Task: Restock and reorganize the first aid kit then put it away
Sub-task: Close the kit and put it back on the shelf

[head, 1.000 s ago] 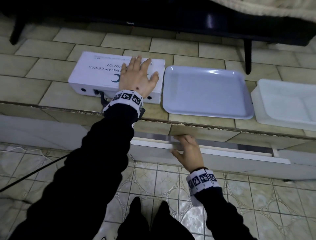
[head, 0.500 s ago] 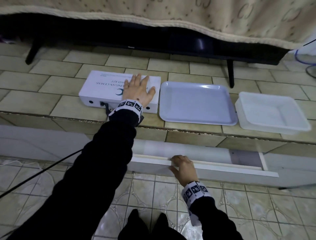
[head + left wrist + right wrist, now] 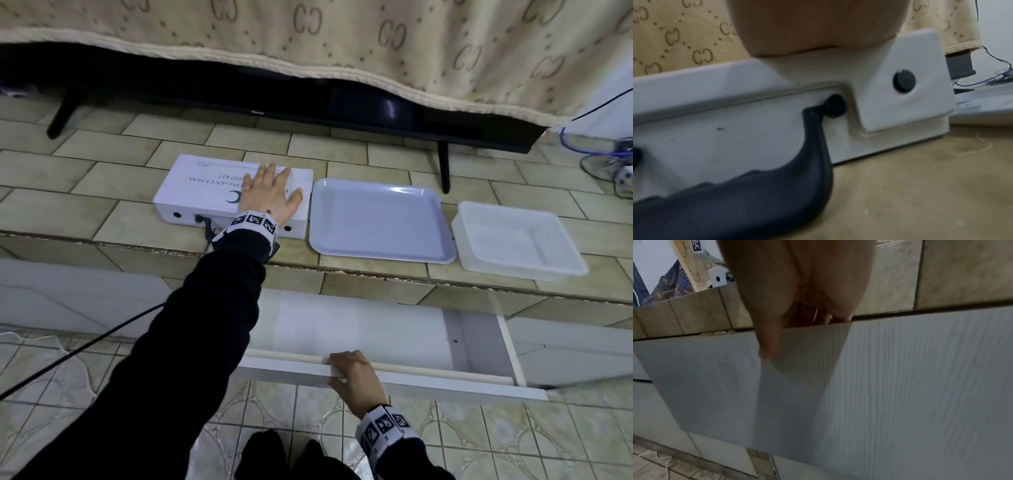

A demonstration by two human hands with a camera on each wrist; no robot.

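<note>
— White plastic, that flat rectangular first aid kit case with the black carry handle; where does it lie?

— On the tiled ledge, lid closed, directly under the left hand. That hand lies flat on the lid, fingers straight and spread, gripping nothing.

— And just to the right of that hand?

— A pale blue rectangular plastic tray, right beside the case, with nothing in it. Further right, a clear plastic tub, also holding nothing.

— The other hand?

— The right hand is below, nearer the person, on the front panel of a white pulled-out drawer. Its fingers curl over the panel's top edge, the thumb pressed on the outer face. The drawer floor beyond the hand shows nothing lying on it; the left part is hidden by the sleeve.

— Behind the left hand?

— A dark television draped with beige patterned cloth.
</note>
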